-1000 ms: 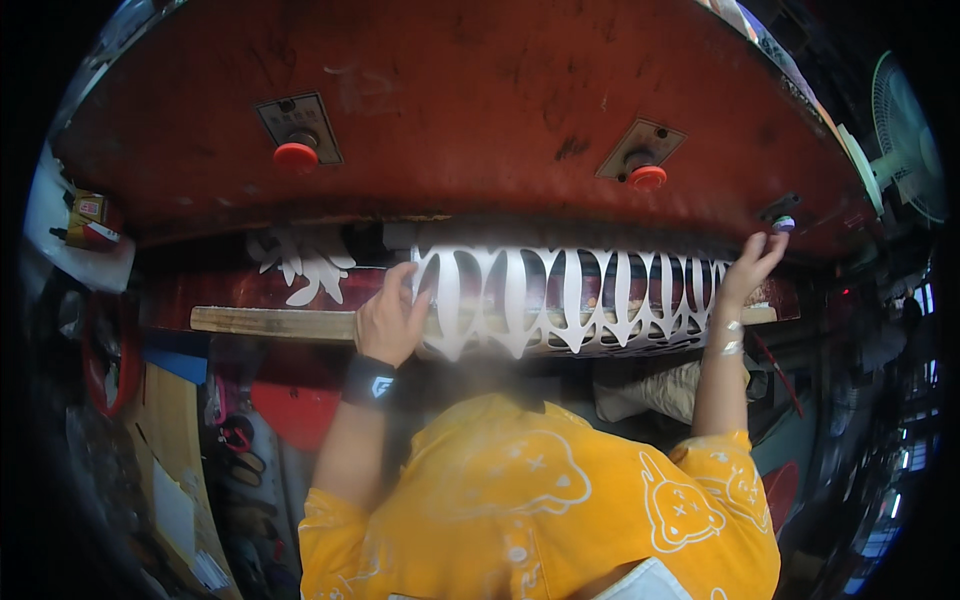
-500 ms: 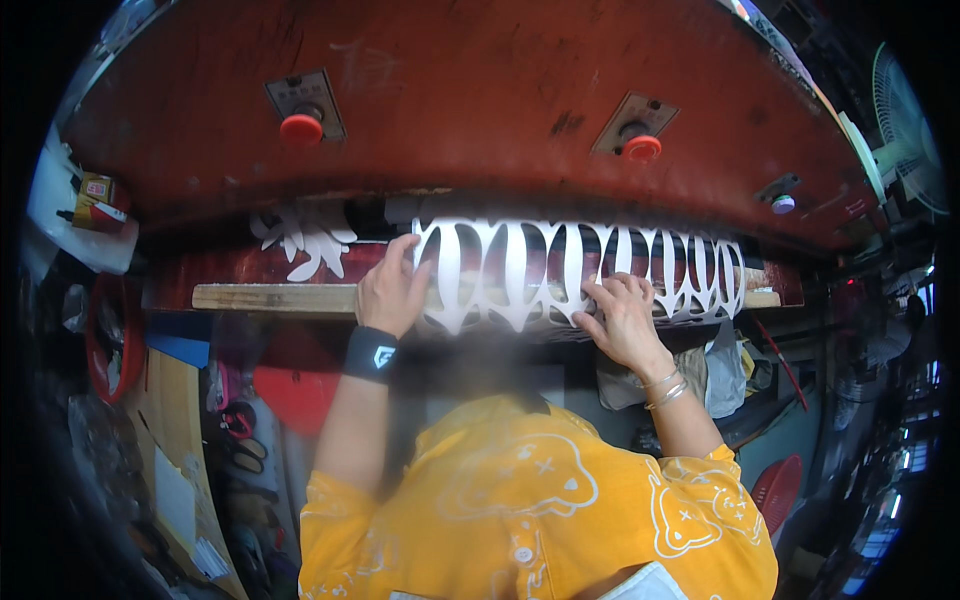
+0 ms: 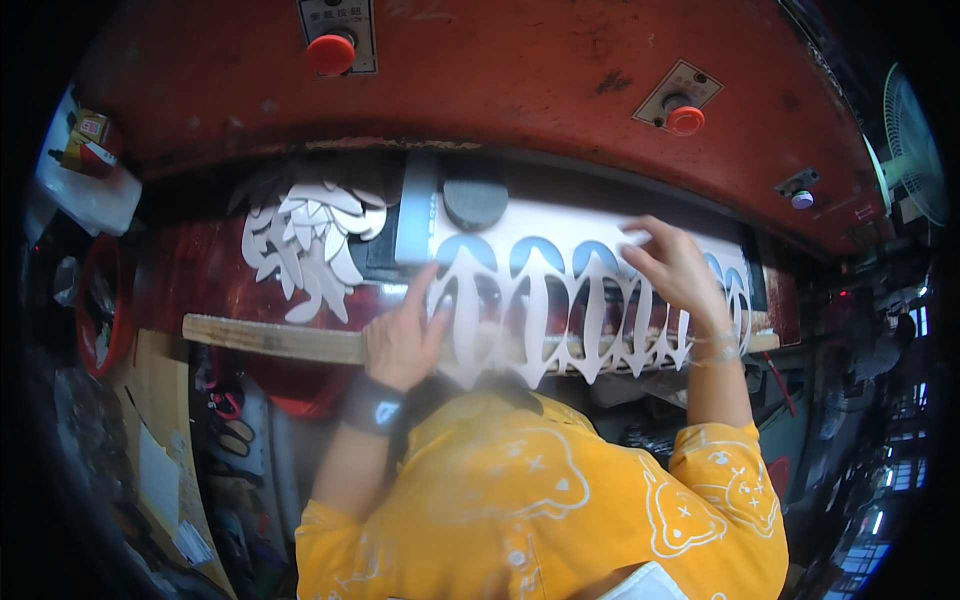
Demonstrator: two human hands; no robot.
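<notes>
A white sheet (image 3: 590, 210) with cut-out openings lies before me, its near edge a row of lobed strips hanging over a wooden rail. My left hand (image 3: 400, 338) is at the sheet's left edge, index finger stretched out and thumb apart, holding nothing. Over the sheet's right part is my right hand (image 3: 680, 265), its thumb and fingers curled toward each other. A small white bit shows at those fingertips, too blurred to name. On the sheet's far left part rests a dark grey round block (image 3: 475, 203). Blue shows through several rounded openings.
Loose white petal-shaped pieces (image 3: 315, 235) are heaped left of the sheet. A red machine front with red push buttons (image 3: 331, 54) overhangs the far side. The wooden rail (image 3: 270, 337) runs along the near edge. A fan (image 3: 905, 140) stands far right, a red basket (image 3: 105, 310) left.
The white sheet, curled up at the near edge before, now lies flatter and farther under the machine. My right hand has moved up and right; the grey block and more loose pieces have come into view.
</notes>
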